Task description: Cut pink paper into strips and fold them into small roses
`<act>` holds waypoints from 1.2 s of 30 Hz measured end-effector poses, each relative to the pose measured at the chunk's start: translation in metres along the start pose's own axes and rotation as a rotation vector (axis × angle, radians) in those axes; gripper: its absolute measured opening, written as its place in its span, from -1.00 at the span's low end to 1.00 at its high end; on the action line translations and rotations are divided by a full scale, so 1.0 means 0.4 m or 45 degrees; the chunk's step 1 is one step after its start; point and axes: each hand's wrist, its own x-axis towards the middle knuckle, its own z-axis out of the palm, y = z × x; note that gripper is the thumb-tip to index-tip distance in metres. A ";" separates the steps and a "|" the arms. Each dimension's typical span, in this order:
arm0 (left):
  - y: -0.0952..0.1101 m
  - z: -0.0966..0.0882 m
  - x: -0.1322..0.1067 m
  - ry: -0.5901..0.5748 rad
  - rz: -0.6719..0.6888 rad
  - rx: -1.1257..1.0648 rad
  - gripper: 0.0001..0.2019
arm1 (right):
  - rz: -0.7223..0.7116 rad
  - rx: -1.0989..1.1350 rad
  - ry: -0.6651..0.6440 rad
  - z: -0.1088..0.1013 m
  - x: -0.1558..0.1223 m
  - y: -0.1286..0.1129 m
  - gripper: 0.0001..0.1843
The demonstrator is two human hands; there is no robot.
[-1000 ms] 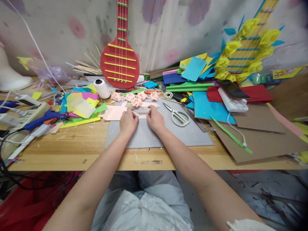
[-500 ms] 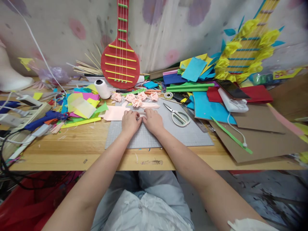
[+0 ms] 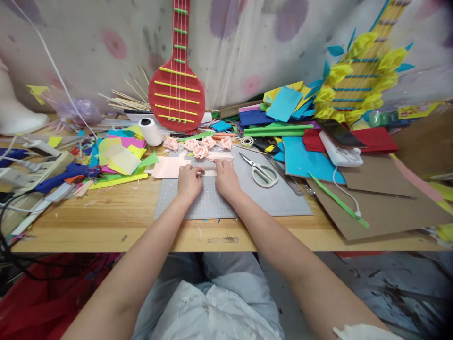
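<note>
A narrow strip of pale pink paper [image 3: 209, 173] lies between my hands on a grey cutting mat [image 3: 279, 203]. My left hand [image 3: 190, 183] is closed with thumb and fingers at the strip's left end. At its right end, my right hand [image 3: 227, 179] has curled fingers gripping the paper; the fingertips are partly hidden. Under and beside my left fingers is a larger pale pink sheet [image 3: 170, 167]. Just beyond the hands sit several pink paper flowers [image 3: 201, 150] and a cut pink piece [image 3: 220, 156]. White-handled scissors [image 3: 264, 175] rest to the right of my right hand.
A red paper instrument [image 3: 177, 97] leans on the back curtain, with a thread spool [image 3: 150, 131] beside it. Coloured scraps [image 3: 118, 153] and a blue glue gun [image 3: 67, 177] lie left. Cardboard [image 3: 382, 212], a phone [image 3: 341, 132] and a yellow-flowered instrument [image 3: 357, 80] are at right.
My hands have moved apart, the left slightly leftward and the right slightly rightward. More of the pink strip shows between them.
</note>
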 end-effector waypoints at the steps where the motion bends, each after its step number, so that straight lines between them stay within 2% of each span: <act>1: -0.001 0.000 0.000 -0.001 -0.001 -0.005 -0.67 | 0.009 0.008 0.001 0.001 0.000 -0.001 -0.50; 8: -0.002 -0.004 -0.001 0.009 -0.012 -0.067 -0.69 | 0.090 0.162 0.092 -0.016 0.004 0.021 -0.55; 12: -0.005 -0.010 0.002 0.108 -0.079 -0.242 -0.67 | 0.269 0.213 0.182 -0.026 0.021 0.052 -0.71; 15: -0.010 -0.011 0.012 0.168 -0.111 -0.266 -0.72 | 0.326 0.186 0.154 -0.015 0.033 0.067 -0.75; 18: -0.014 -0.009 0.024 0.181 -0.064 -0.156 -0.77 | 0.284 0.146 0.134 -0.001 0.036 0.071 -0.77; 25: -0.012 -0.009 0.034 0.010 -0.091 -0.097 -0.63 | 0.247 0.157 0.094 -0.004 0.030 0.067 -0.81; 36: -0.018 -0.013 0.035 -0.033 -0.090 -0.155 -0.75 | 0.098 0.199 0.026 0.009 0.034 0.061 -0.73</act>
